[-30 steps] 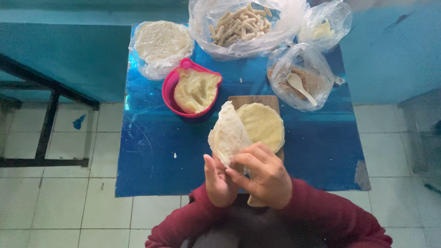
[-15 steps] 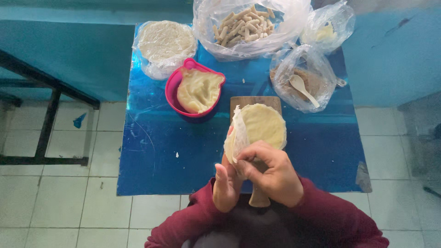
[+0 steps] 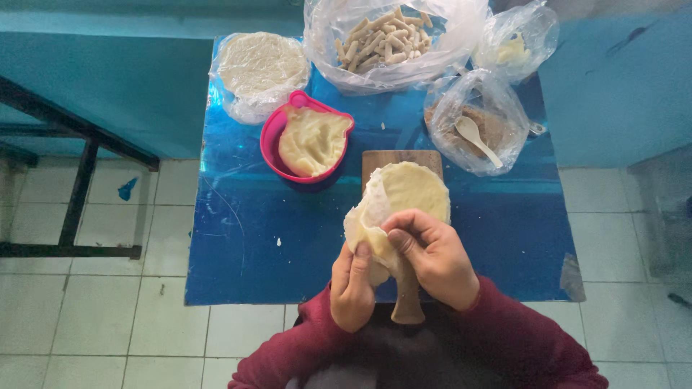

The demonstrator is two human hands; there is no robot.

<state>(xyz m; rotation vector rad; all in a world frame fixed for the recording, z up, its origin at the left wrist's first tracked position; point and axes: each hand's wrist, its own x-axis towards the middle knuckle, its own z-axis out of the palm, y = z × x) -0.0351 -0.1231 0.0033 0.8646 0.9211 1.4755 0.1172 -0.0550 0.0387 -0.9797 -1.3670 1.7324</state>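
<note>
I judge the work as partway along: one thin pale wrapper sheet (image 3: pixel 367 223) is lifted off the stack and folded loosely between my hands, while the round stack of wrappers (image 3: pixel 414 189) it seems to come from lies flat on the wooden paddle board (image 3: pixel 398 160). The sheet looks unfilled and unrolled as far as I can see.

The sheet hangs at the 9 o'clock edge of the stack. My right hand (image 3: pixel 432 256) pinches it from the 3 o'clock side, thumb and forefinger closed narrow on its fold. My left hand (image 3: pixel 352 288) supports it from 6 o'clock, fingers (image 3: pixel 360 253) pressed up against its lower edge, partly curled around it.

Outward from there: the board's handle runs down to 6 o'clock beneath my hands. At 10 o'clock a pink bowl (image 3: pixel 277 140) holds pale paste. At 11 o'clock sits a bagged white round stack (image 3: pixel 261 68), at 12 o'clock a bag of finished rolls (image 3: pixel 382 39), and at 2 o'clock a bag of brown filling (image 3: pixel 497 126) with a white spoon (image 3: pixel 477 138). All rest on the blue table (image 3: pixel 245 245).
</note>
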